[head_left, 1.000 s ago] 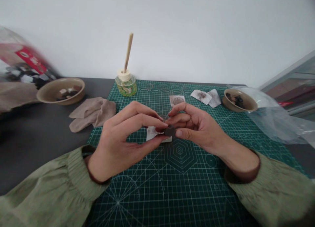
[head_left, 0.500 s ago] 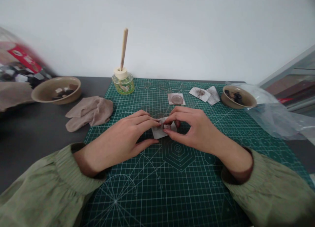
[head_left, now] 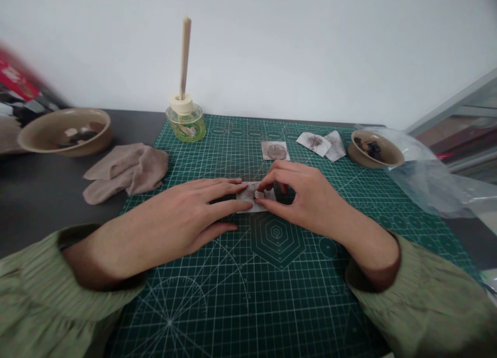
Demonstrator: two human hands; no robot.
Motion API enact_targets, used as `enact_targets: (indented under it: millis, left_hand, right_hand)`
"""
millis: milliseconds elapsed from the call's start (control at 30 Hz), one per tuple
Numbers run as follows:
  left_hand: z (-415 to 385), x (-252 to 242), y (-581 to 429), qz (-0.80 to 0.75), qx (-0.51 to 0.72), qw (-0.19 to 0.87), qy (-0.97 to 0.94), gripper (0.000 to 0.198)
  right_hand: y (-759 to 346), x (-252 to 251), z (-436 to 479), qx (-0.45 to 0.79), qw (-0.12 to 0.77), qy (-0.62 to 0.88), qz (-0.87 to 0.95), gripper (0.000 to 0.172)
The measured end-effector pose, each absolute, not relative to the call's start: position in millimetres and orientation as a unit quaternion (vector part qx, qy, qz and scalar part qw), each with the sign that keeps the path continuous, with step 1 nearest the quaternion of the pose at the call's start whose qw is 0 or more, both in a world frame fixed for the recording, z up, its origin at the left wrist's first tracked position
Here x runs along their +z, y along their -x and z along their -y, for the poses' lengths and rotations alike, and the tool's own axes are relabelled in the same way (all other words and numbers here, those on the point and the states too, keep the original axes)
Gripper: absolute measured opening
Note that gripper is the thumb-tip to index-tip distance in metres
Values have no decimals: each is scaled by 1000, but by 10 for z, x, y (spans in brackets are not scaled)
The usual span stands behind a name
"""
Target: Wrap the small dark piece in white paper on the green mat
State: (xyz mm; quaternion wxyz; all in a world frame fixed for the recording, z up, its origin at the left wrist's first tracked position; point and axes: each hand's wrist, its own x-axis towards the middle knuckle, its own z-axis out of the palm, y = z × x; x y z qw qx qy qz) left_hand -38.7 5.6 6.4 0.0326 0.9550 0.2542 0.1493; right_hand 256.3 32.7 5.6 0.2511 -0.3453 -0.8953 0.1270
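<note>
A craft workspace, by the look of it; a green cutting mat [head_left: 217, 306] lies under the hands [head_left: 174, 218] [head_left: 303, 200] on a dark table [head_left: 58, 213]; beige bowls [head_left: 39, 132] [head_left: 359, 153] sit to either side; a glass jar [head_left: 186, 126] holding a wooden stick [head_left: 185, 52] stands beyond them, before a white wall [head_left: 310, 47]

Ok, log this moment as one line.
left hand: fingertips on folded white paper | right hand: pinching it | under: green cutting mat | beyond: stained paper squares

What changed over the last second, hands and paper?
The hands came down from mid-air to the green cutting mat. The dark lump is out of view, probably inside the white paper, which now lies on the mat. The left hand went flat, fingertips on the paper; the right hand pinches its right end. The beige cloth and stained papers stayed put.
</note>
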Motion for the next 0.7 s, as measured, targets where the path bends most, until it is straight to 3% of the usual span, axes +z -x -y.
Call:
enact_targets:
  millis: [700]
  left_hand:
    - [-50, 68, 392, -270, 187, 90, -940, 33]
  right_hand:
    - [-2571, 6, -385, 148, 247, 351, 891, 9]
